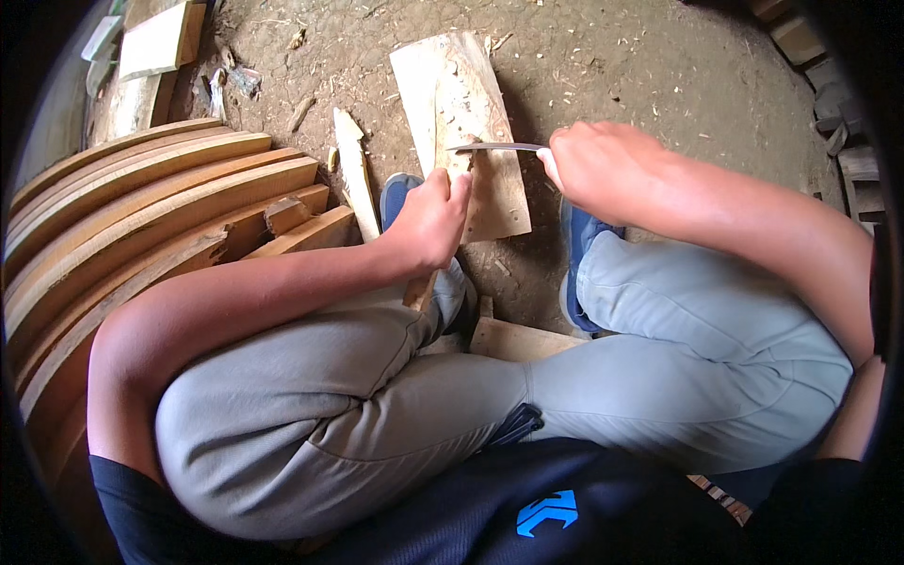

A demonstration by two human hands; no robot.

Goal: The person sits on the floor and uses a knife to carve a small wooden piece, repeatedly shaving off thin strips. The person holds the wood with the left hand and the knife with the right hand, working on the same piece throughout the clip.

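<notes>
My left hand (431, 221) is closed round a short wooden stick (420, 292), whose lower end sticks out beneath the fist and whose upper end stands above the thumb. In my right hand (593, 169) is a knife; the fist hides its handle. The thin, slightly curved blade (499, 146) points left and crosses the stick's top end, seemingly touching it. Under both lies a broad, pale wooden block (499, 193) on the ground, its surface nicked and strewn with chips.
Long wooden planks (151, 198) are stacked at my left. A split piece of wood (353, 169) lies beside the block. My blue shoes (586, 254) flank the block's near end. Wood chips dot the dirt floor (640, 66), and more timber (800, 42) borders the far right.
</notes>
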